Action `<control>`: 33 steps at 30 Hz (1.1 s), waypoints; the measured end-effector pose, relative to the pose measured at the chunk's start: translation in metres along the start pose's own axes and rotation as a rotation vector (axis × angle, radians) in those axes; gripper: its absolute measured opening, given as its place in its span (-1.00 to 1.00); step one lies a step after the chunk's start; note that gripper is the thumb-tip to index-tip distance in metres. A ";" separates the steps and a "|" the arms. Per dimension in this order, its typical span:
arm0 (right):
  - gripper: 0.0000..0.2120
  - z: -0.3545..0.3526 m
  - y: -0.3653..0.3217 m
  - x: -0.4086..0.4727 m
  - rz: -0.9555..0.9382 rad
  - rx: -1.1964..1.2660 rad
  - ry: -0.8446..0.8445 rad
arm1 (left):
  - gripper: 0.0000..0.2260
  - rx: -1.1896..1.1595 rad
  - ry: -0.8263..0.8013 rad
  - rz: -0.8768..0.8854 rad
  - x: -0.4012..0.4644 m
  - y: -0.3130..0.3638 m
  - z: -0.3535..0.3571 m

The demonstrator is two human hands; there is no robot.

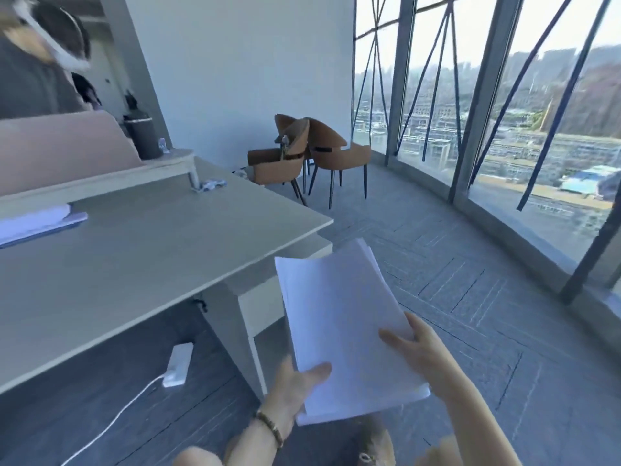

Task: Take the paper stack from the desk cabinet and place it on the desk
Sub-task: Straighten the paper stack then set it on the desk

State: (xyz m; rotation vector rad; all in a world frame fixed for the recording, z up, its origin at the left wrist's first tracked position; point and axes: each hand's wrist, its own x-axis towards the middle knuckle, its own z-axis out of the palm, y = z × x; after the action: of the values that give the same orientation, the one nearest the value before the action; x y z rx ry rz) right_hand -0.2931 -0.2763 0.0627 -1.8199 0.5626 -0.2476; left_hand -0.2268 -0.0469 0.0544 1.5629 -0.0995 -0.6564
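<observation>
Paper stack (342,331) clamped in both grips off the desk's right end, above floor: left hand (295,388) at near-left corner, right hand (420,351) on right edge. Long axis pointed away from body. Desk (151,250) top up-left; left hand nearer.
</observation>
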 end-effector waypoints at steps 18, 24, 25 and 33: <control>-0.82 0.150 -0.175 0.099 -0.285 0.212 -0.223 | -0.55 -0.005 0.222 0.478 0.039 0.131 -0.180; -0.62 0.213 -0.181 0.174 -0.180 0.246 -0.366 | -0.52 -0.011 0.316 0.470 0.104 0.132 -0.235; -0.60 0.220 -0.181 0.182 -0.199 0.247 -0.382 | -0.52 -0.018 0.338 0.462 0.112 0.131 -0.243; -0.60 0.256 -0.213 0.236 -0.384 0.160 -0.500 | -0.56 0.011 0.532 0.508 0.154 0.159 -0.288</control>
State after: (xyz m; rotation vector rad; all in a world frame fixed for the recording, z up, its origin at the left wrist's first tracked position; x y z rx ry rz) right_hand 0.0768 -0.1297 0.1551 -1.7359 -0.1549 -0.0829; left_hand 0.0845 0.1201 0.1392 1.5899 -0.0944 0.1641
